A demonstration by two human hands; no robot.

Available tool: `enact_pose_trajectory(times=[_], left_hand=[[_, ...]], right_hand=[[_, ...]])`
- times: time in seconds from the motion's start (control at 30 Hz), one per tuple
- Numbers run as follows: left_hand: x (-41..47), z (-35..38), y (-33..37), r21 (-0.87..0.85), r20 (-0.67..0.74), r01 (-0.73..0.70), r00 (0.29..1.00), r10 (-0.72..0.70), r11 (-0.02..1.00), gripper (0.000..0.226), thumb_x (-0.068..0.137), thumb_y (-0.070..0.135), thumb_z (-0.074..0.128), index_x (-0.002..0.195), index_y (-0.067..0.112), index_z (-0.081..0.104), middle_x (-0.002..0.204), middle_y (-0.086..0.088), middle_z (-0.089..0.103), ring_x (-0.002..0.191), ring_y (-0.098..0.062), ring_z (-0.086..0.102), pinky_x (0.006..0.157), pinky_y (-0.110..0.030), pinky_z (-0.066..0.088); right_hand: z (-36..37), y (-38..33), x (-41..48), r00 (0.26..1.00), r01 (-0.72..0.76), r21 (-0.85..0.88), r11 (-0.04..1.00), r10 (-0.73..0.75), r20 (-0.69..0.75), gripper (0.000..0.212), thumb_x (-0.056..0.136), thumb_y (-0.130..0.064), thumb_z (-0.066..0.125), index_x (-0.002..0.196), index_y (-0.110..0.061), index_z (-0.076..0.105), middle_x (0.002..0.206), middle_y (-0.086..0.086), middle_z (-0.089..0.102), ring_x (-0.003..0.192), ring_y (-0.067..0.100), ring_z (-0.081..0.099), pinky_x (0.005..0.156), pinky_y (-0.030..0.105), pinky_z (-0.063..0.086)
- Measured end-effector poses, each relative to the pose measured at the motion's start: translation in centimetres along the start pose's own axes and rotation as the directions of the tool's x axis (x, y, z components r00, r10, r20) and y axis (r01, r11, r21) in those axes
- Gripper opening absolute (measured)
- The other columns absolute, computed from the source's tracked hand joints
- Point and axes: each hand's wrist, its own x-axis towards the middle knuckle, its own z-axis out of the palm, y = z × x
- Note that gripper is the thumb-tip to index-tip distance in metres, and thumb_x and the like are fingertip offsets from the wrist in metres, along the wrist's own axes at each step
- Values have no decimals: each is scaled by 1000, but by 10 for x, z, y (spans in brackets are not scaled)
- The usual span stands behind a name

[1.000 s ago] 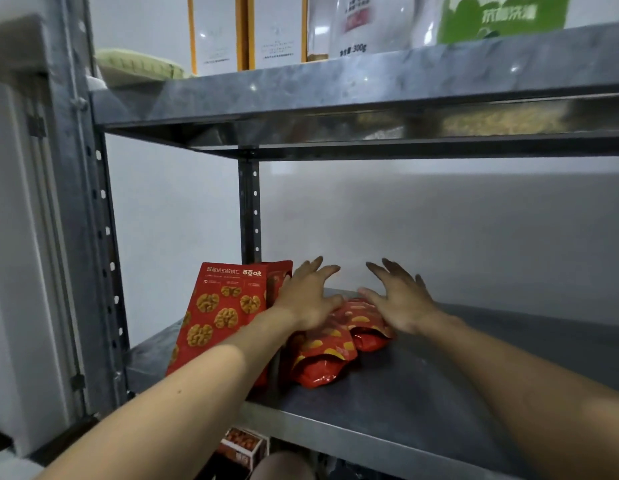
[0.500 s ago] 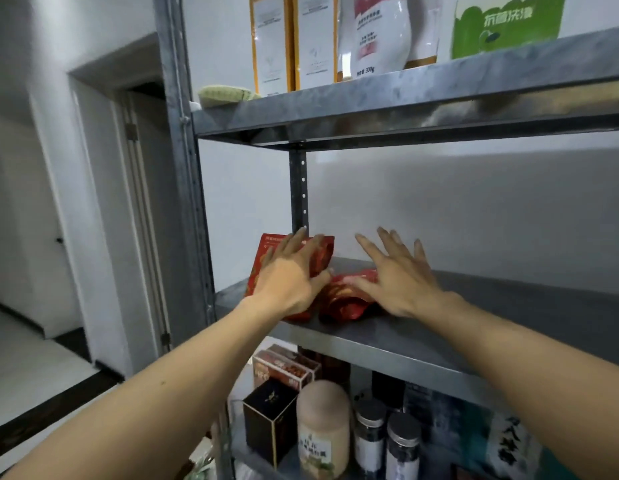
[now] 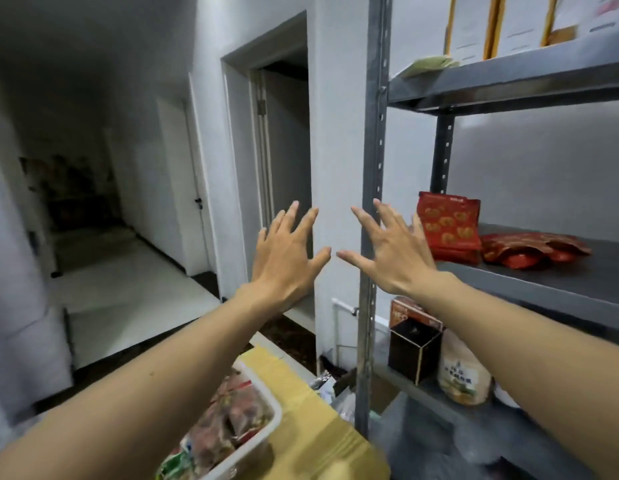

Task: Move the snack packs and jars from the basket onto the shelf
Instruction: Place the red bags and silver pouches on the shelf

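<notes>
Fingers spread and empty, the left hand [image 3: 287, 261] and right hand [image 3: 387, 254] hover left of red snack packs [image 3: 450, 226] on the grey metal shelf [image 3: 561, 289]; the white plastic basket [image 3: 278, 415] lies below, nearer the left hand.

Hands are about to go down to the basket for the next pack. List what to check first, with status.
1. Left hand free: ok, fingers spread, holding nothing.
2. Right hand free: ok, fingers spread, empty.
3. Upright red snack pack steady on the middle shelf: ok, standing at its left end.
4. Flat red snack packs away from the front edge: ok, lying right of the upright pack.
5. White basket has snack packs left: ok, packs visible inside.
6. Jars in the basket: cannot tell, blurred.
</notes>
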Motion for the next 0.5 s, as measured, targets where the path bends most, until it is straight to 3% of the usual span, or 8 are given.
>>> enact_pose_trajectory(times=[0.23,0.5], left_hand=[[-58,-47,-114,60,14,161,987,-162,985,69,92,53,47,152,33,19,160,-8,18,146,-27,20,117,-48,21],[-113,-47,-231,-29,36,443,896,-442,896,67,91,47,52,151,35,23,159,-4,24,145,-23,23,116,-47,25]], right_hand=[[52,-133,5,985,136,170,976,-152,86,79,88,-72,34,154,-35,11,162,6,16,148,24,16,118,53,13],[138,-238,26,903,259,392,883,-365,226,77,92,-63,45,154,-30,13,157,4,30,143,23,29,114,42,23]])
